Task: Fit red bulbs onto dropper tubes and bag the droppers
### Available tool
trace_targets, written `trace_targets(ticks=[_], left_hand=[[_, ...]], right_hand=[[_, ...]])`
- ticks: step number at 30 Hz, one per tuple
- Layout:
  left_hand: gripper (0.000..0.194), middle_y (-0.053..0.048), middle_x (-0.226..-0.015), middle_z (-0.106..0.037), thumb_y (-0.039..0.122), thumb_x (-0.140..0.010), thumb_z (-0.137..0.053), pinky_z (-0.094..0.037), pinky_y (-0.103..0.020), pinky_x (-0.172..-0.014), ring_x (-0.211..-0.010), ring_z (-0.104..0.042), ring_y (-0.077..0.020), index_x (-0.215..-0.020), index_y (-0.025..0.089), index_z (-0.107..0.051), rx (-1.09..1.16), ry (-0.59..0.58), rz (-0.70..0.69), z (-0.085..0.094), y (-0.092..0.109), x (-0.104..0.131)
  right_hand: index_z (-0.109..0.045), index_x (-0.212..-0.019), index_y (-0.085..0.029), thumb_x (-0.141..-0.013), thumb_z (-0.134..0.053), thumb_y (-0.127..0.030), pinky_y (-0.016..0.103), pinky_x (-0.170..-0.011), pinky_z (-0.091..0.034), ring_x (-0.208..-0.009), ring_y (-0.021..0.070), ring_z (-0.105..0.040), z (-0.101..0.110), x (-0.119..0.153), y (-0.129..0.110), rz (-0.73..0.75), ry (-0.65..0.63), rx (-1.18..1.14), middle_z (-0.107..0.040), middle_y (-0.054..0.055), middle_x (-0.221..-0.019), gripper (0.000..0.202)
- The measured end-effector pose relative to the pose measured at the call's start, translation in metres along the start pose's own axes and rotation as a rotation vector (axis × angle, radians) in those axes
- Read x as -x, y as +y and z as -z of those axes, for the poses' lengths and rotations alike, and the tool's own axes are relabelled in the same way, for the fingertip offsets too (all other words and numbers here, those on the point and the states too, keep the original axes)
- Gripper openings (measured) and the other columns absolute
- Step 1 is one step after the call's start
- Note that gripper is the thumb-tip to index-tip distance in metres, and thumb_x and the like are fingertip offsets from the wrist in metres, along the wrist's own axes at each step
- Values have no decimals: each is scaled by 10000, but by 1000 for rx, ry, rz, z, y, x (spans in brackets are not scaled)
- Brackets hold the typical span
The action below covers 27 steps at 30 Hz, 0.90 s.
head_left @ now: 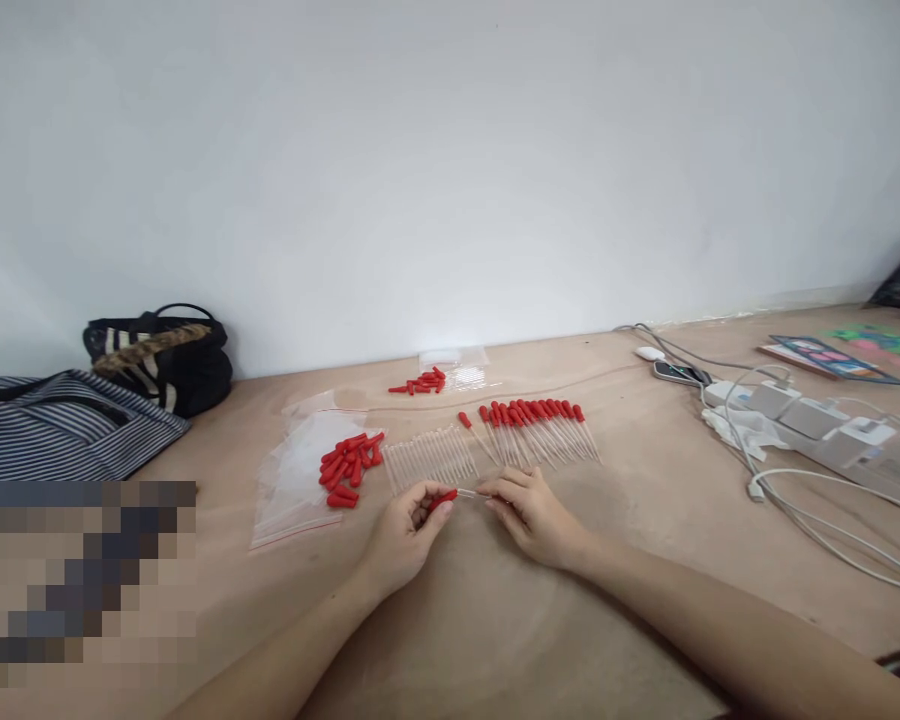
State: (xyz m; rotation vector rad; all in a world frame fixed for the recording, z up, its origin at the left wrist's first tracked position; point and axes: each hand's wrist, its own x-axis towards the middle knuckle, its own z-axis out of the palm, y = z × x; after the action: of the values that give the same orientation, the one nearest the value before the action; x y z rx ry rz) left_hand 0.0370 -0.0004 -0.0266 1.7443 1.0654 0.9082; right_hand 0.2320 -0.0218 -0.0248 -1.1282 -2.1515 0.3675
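Observation:
Between thumb and fingers, my left hand (406,535) pinches a red rubber dropper bulb (442,499). My right hand (532,517) is closed on a thin clear glass pipette (467,492), whose end meets the bulb's mouth; how deep it sits I cannot tell. Just beyond my hands lies a row of bare clear pipettes (429,458). To its right is a row of pipettes fitted with red bulbs (540,412). Loose red bulbs (351,462) lie in a heap on clear plastic bags (292,470), left of the bare pipettes.
Small red bulbs (420,382) and a clear packet (461,368) lie near the wall. A power strip (832,430) with white chargers and cables (795,482) spreads at the right. A striped bag (67,420) and a black bag (172,360) stand at the left.

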Motion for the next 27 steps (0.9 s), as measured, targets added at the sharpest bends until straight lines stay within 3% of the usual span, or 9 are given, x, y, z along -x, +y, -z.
trace_targets(ticks=[9, 15, 27], left_hand=[[200, -50, -858, -688, 292, -716, -566, -498, -307, -746, -807, -620, -189, -850, 160, -634, 16, 88, 1, -2, 3, 0], [250, -44, -784, -702, 340, -653, -633, -529, -296, -679, -709, -639, -178, -818, 153, -650, 100, 118, 75, -3, 6, 3], [190, -30, -712, -706, 246, -614, -646, -526, -254, -635, -656, -646, -156, -782, 157, -652, 153, 56, 93, -4, 4, 7]], right_hand=[[-576, -911, -177, -851, -412, -180, 286, -676, -305, -678, 120, -512, -8, 2, -2, 47, 69, -12, -587, 19, -751, 174], [-583, -858, -159, -854, -398, -187, 276, -659, -286, -623, 110, -484, -10, 4, -5, 91, 98, -34, -568, 16, -685, 187], [-601, -903, -155, -843, -364, -156, 297, -685, -240, -630, 118, -464, 1, 3, 2, 246, -10, 85, -548, 28, -689, 245]])
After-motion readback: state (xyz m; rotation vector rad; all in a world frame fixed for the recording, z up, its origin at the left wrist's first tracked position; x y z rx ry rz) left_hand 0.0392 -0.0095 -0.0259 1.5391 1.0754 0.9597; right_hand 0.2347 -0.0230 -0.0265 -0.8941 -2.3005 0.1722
